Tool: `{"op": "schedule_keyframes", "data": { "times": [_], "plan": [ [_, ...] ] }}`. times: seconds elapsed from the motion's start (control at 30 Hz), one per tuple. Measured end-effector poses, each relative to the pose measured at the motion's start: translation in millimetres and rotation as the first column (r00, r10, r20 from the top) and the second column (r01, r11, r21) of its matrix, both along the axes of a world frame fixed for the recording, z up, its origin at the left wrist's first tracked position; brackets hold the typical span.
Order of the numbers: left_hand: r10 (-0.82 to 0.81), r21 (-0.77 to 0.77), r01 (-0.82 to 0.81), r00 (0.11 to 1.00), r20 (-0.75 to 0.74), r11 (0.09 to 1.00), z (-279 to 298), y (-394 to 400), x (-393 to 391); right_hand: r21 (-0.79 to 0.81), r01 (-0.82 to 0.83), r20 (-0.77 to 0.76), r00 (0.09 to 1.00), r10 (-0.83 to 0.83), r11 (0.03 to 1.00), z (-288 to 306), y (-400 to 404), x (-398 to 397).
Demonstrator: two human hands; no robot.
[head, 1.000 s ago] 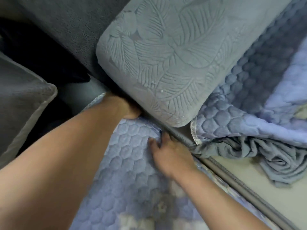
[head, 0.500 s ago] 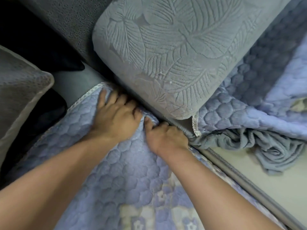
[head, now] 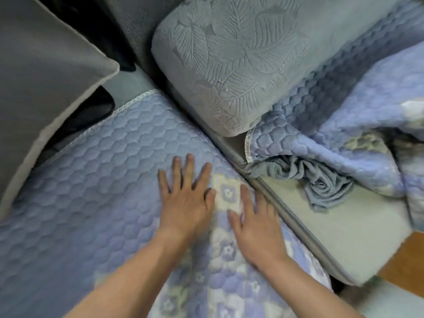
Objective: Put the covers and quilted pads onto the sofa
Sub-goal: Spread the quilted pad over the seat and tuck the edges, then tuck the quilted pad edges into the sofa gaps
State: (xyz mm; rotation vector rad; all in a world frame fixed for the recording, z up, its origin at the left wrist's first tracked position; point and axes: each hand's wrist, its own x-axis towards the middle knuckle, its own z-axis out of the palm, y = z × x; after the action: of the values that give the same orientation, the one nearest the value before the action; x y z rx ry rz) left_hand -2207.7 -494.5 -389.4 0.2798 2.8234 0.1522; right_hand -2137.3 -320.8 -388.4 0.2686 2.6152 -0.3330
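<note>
Now both hands lie flat on a blue quilted pad [head: 96,187] that is spread over a sofa seat. The left hand [head: 184,203] has its fingers straight and spread out, palm down on the pad. The right hand [head: 257,223] is just beside it, also flat, with its fingers straight. Neither hand grips anything. Between the two hands you can see a cream square with a small flower on it, part of the pad's pattern.

The pad has a pale trim along its far edge. Right of the pad runs a grey piped seam [head: 286,216] of the sofa, and the right hand's fingers are near it.

Past the seam is a bare, pale seat cushion [head: 332,235]. On its far end sits a second quilted pad [head: 344,125], all bunched up, and a crumpled blue-grey cover [head: 321,177] peeks out from under it.

A grey-blue cushion with leaf shapes [head: 229,56] leans against the sofa back, above the hands. It touches the bunched pad. At the left is a plain grey pillow [head: 41,88] with a light edge. A bit of orange-brown floor [head: 406,267] shows at the lower right.
</note>
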Motion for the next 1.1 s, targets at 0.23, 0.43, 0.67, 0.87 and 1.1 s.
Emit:
{"op": "schedule_keyframes", "data": {
  "times": [0.23,0.43,0.67,0.87,1.1],
  "plan": [
    [-0.033,-0.054,0.039,0.994,0.105,0.998,9.0,-44.5,197.3,0.032,0.094,0.227,0.969,-0.099,0.995,13.3,44.4,11.9],
    [0.455,-0.127,-0.438,0.839,0.297,0.89,35.9,6.6,208.8,0.051,-0.51,-0.12,0.851,0.512,0.859,46.0,-12.4,42.1],
    [0.478,-0.076,-0.679,0.428,0.767,0.731,95.2,41.4,322.3,0.185,-0.805,0.541,0.562,0.626,0.563,94.7,27.2,119.6],
    [0.687,-0.087,-0.965,0.111,0.718,0.247,193.5,-0.4,428.4,-0.008,-0.915,0.556,0.332,0.762,0.404,200.5,-55.3,128.7],
    [0.826,0.16,-0.97,-0.066,0.559,-0.185,277.7,-54.2,585.6,-0.11,-0.982,0.325,0.112,0.939,0.155,284.1,-194.5,283.1]
  ]
}}
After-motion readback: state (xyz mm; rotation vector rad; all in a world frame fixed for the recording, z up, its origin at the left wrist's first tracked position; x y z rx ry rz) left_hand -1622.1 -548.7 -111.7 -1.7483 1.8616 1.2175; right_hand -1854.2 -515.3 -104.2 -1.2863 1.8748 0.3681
